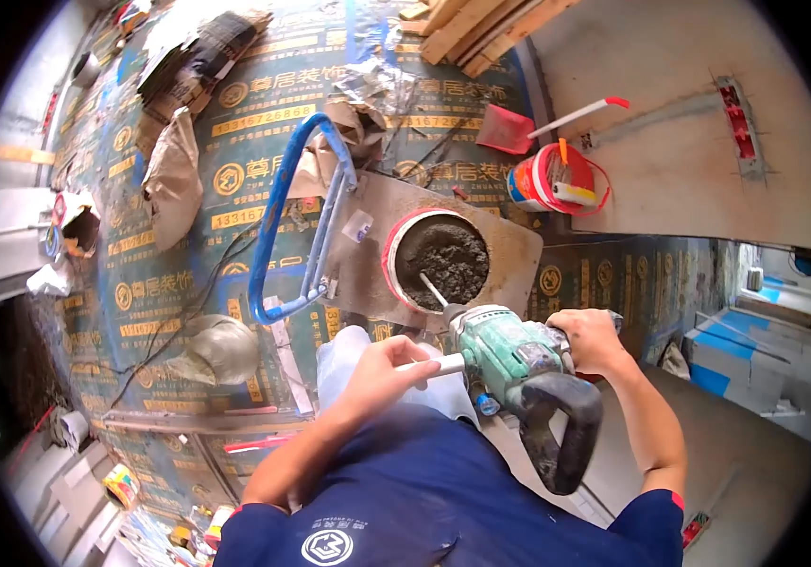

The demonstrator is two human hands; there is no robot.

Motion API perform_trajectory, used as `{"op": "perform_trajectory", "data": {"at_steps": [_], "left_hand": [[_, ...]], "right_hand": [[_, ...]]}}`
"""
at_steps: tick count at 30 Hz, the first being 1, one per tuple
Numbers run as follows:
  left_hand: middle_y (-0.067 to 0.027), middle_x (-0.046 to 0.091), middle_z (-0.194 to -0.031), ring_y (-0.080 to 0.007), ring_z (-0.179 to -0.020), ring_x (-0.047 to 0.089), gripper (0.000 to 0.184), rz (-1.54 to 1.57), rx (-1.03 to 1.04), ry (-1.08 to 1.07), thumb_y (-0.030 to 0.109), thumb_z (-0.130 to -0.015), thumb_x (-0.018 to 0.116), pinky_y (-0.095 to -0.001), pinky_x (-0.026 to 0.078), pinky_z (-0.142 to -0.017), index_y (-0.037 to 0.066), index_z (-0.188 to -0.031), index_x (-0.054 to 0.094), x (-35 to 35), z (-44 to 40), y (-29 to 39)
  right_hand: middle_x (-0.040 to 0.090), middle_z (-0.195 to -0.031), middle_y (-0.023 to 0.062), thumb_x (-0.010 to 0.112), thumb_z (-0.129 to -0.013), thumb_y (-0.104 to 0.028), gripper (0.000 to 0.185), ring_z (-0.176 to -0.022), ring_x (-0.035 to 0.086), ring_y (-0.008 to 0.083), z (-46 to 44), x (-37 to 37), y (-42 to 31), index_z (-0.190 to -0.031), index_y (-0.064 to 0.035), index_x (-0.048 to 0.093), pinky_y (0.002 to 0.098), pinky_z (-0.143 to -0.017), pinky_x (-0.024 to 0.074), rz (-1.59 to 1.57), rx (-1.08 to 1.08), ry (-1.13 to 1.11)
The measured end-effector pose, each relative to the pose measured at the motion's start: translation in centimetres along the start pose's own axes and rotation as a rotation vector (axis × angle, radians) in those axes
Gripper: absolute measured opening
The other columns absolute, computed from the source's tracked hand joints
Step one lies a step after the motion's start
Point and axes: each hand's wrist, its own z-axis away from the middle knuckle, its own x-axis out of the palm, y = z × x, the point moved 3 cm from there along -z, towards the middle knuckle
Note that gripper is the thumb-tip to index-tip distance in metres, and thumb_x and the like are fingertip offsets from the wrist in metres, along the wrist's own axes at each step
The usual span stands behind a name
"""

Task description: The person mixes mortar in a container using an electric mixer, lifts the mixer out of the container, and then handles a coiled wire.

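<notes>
A green electric mixing drill [514, 350] with a black loop handle [561, 430] is held in front of my body. My left hand [387, 373] is closed around its pale side handle [445, 365]. On the drill's other side, my right hand [587, 338] grips the machine; the part under those fingers is mostly hidden. A thin metal rod [432, 288] runs from the drill's chuck into a bucket [392, 248]. Grey, lumpy wet mortar [443, 253] fills much of that bucket, and the rod's lower end is hidden in it.
The bucket stands on a stained board [509, 246] over printed floor covering [226, 227]. A blue-handled metal frame [278, 227] is left of it. A tool-filled bucket [530, 184] and red dustpan [505, 129] lie beyond, near the wall. A cable [193, 302] crosses the floor; timber [481, 33] is stacked farther away.
</notes>
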Motion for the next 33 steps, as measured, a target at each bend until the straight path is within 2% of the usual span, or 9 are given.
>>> {"op": "perform_trajectory", "data": {"at_steps": [5,6,8,10,16,19,28,30,33], "left_hand": [[-0.0088,0.068,-0.075,-0.0127,-0.069,0.065,0.017,0.075,0.066,-0.040,0.010,-0.086,0.074,-0.0258,0.052,-0.062,0.002,-0.084,0.059,-0.2,1.0,3.4],[-0.0079,0.069,-0.081,-0.0115,-0.073,0.064,0.023,-0.059,0.082,-0.038,0.019,-0.086,0.074,-0.0266,0.051,-0.069,0.000,-0.088,0.062,0.0,1.6,4.1],[-0.0071,0.069,-0.077,-0.0104,-0.070,0.064,0.023,-0.012,0.062,0.000,0.020,-0.087,0.074,-0.0265,0.051,-0.066,0.000,-0.084,0.062,0.6,1.0,4.7],[-0.0072,0.068,-0.070,-0.0099,-0.065,0.064,0.023,-0.332,0.152,0.229,0.019,-0.088,0.073,-0.0273,0.050,-0.059,0.001,-0.079,0.062,0.9,-1.2,4.7],[-0.0016,0.057,-0.058,-0.0073,-0.052,0.049,0.029,-0.205,0.316,0.754,0.019,-0.087,0.071,-0.0257,0.040,-0.050,0.002,-0.069,0.057,-0.9,-12.7,-1.5],[-0.0001,0.054,-0.058,-0.0062,-0.052,0.047,0.029,-0.208,0.304,0.891,0.018,-0.088,0.070,-0.0245,0.039,-0.050,0.003,-0.069,0.055,-1.5,-14.8,-2.9],[0.0041,0.045,-0.055,-0.0036,-0.049,0.040,0.030,-0.179,0.495,0.965,0.016,-0.093,0.064,-0.0226,0.033,-0.046,0.007,-0.067,0.051,1.3,-19.3,0.4],[0.0024,0.045,-0.056,-0.0055,-0.047,0.042,0.029,0.260,0.349,0.968,0.016,-0.093,0.063,-0.0236,0.036,-0.042,0.008,-0.067,0.050,1.7,-19.9,0.2],[0.0005,0.046,-0.059,-0.0086,-0.045,0.044,0.024,0.379,0.282,0.928,0.016,-0.091,0.062,-0.0251,0.038,-0.039,0.009,-0.071,0.051,1.8,-21.6,0.8]], "right_hand": [[0.069,-0.086,0.0073,0.070,-0.067,-0.020,0.024,-0.081,0.066,0.0304,2.4,-3.2,-1.2,-0.090,-0.0142,0.069,0.0400,-0.067,0.0511,-0.092,0.050,0.047],[0.069,-0.086,0.0074,0.070,-0.067,-0.021,0.022,-0.080,0.066,0.0305,2.7,-3.2,-1.2,-0.088,-0.0145,0.068,0.0400,-0.066,0.0506,-0.115,0.046,0.068],[0.068,-0.085,0.0075,0.069,-0.068,-0.019,0.020,-0.080,0.066,0.0302,2.7,-3.9,-1.3,-0.087,-0.0145,0.068,0.0398,-0.066,0.0504,-0.121,0.087,0.045],[0.068,-0.085,0.0074,0.068,-0.068,-0.019,0.020,-0.080,0.066,0.0301,1.8,-1.7,0.3,-0.088,-0.0145,0.068,0.0397,-0.066,0.0503,-0.131,0.108,0.063],[0.069,-0.093,0.0082,0.059,-0.077,-0.024,0.019,-0.087,0.066,0.0333,-4.3,12.1,6.1,-0.094,-0.0179,0.066,0.0450,-0.071,0.0500,-0.222,0.261,0.027],[0.069,-0.096,0.0086,0.060,-0.077,-0.026,0.021,-0.090,0.065,0.0342,-4.6,13.3,5.8,-0.096,-0.0176,0.066,0.0460,-0.073,0.0501,-0.316,0.278,0.013],[0.069,-0.101,0.0098,0.068,-0.077,-0.033,0.028,-0.097,0.064,0.0361,-2.5,15.5,7.5,-0.099,-0.0163,0.063,0.0485,-0.080,0.0504,-0.535,0.439,-0.132],[0.069,-0.102,0.0117,0.068,-0.078,-0.034,0.031,-0.099,0.064,0.0368,-2.1,16.4,6.9,-0.102,-0.0157,0.062,0.0492,-0.081,0.0501,-0.596,0.436,-0.149],[0.067,-0.104,0.0193,0.065,-0.079,-0.044,0.041,-0.100,0.062,0.0416,-1.2,17.3,5.4,-0.108,-0.0150,0.062,0.0495,-0.082,0.0495,-0.819,0.428,-0.178]]}}
